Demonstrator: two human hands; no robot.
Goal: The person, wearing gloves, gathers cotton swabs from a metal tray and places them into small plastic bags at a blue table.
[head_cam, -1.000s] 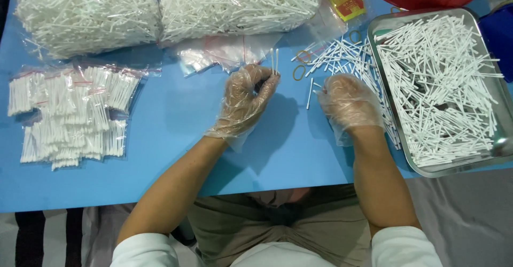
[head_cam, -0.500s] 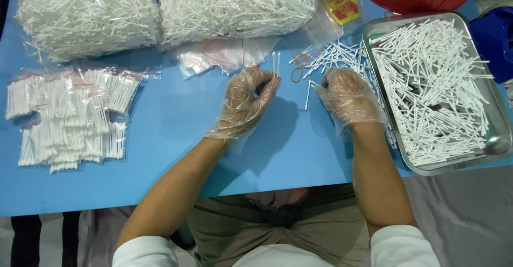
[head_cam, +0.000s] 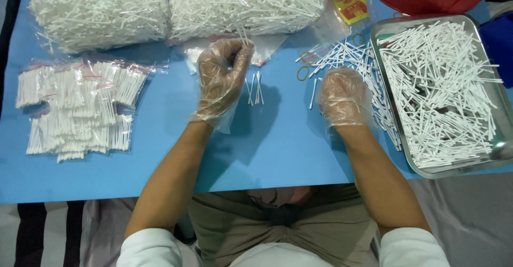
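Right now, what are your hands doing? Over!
Left hand closed around a few cotton swabs. Right hand flat on the loose swab pile beside the metal tray. Nothing between them.

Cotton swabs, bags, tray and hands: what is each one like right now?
Left hand: gloved, fingers curled around a few swabs.
Right hand: gloved, resting on the loose swabs.
Metal tray: covered in scattered swabs.
Big bags: stuffed full of swabs.
Small packets: filled, stacked in a pile.
Swabs on table: few, lying side by side.
Rubber bands: loose on the table.
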